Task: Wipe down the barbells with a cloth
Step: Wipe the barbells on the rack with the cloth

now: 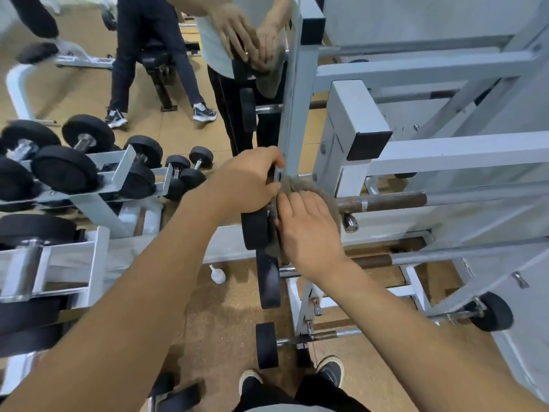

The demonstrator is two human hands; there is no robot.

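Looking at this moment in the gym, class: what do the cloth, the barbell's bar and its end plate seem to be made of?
Cloth: soft woven fabric, grey-brown; it bunches and drapes under the right hand.
Bar: metal; the brown section looks rough-textured, perhaps rusty, and the rest is smooth matte grey.
End plate: matte black, probably rubber or rubber-coated; it shows no shine. The left hand steadies it.

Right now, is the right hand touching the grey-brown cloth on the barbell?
Touching. The head view shows the right hand pressed flat on the grey-brown cloth, which drapes over the barbell.
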